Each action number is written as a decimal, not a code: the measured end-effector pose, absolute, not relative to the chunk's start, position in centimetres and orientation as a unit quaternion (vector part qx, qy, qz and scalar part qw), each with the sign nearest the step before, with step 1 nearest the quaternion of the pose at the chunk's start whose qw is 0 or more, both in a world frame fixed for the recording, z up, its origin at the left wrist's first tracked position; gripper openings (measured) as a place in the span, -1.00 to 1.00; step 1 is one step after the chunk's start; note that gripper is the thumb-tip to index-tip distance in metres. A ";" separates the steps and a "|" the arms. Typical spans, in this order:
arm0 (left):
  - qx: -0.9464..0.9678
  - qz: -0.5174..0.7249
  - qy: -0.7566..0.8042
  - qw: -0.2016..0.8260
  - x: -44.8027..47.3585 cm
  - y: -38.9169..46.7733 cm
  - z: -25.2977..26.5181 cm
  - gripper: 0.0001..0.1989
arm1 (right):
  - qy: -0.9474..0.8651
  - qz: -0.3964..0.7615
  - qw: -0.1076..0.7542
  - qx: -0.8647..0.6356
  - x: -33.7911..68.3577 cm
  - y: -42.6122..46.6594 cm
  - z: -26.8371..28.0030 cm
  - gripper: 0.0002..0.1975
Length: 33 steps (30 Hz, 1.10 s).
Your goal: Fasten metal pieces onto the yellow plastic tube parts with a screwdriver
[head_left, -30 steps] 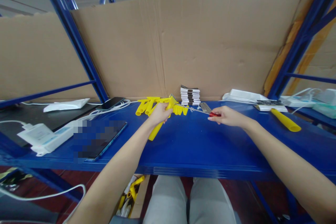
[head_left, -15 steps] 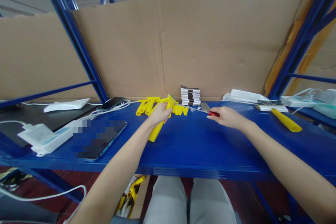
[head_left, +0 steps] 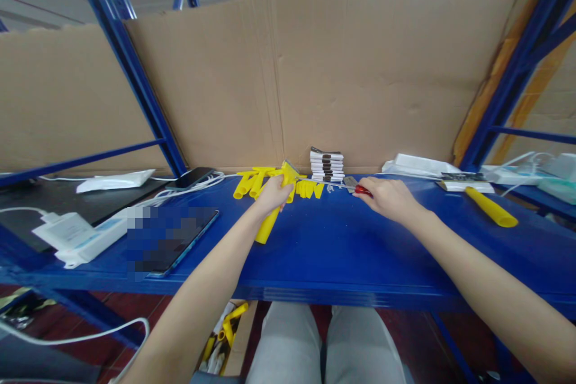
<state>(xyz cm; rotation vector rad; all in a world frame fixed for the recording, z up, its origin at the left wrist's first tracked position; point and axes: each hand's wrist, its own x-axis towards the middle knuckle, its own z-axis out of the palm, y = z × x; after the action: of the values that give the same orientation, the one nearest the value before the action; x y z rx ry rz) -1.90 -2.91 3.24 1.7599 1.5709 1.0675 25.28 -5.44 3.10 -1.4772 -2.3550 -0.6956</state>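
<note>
My left hand is wrapped round a yellow scraper, whose hollow handle points down toward me and whose wide head tilts up past my fingers. In my right hand, closed, is a screwdriver with a red handle. Its thin shaft runs left to the scraper head; whether the tip sits in a screw is too small to see. Several yellow handles lie behind my left hand. Small yellow wedge-shaped pieces lie between the hands, beside tiny white bits and a flat metal piece.
A stack of white packets with dark bands stands by the cardboard wall. At left lie a tablet-like device, a power strip and cables. A loose yellow handle rests at right. Below stands a box of yellow parts.
My right hand and the screwdriver handle have shifted slightly up and left. The scraper head in my left hand has moved a little to the left.
</note>
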 end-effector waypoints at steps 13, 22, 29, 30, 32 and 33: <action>0.652 0.410 0.587 0.247 -1.8 -2.9 3.3 -0.82 | -0.837 -0.192 0.126 -0.497 24.9 -6.3 3.5 -0.68; 0.678 0.359 0.616 0.178 -1.7 -3.3 3.7 -0.85 | -0.861 -0.017 0.175 -0.477 25.9 -5.6 3.2 -0.67; 0.678 0.361 0.604 0.212 -2.3 -2.8 3.3 -0.84 | -0.848 0.060 0.250 -0.463 26.0 -4.8 1.8 -0.78; 0.677 0.362 0.602 0.219 -2.4 -2.7 3.3 -0.84 | -0.846 0.053 0.253 -0.466 25.9 -4.7 1.8 -0.80; 0.676 0.362 0.599 0.230 -2.5 -2.6 3.2 -0.84 | -0.846 0.022 0.241 -0.475 25.8 -4.9 1.9 -0.85; 0.675 0.363 0.599 0.234 -2.6 -2.6 3.2 -0.83 | -0.847 0.001 0.229 -0.480 25.7 -5.0 2.0 -0.86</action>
<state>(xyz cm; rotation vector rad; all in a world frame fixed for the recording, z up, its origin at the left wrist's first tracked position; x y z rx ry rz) -2.58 -2.59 3.17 1.8529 1.6434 0.9955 25.65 -4.98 2.00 -1.3228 -2.3313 0.0025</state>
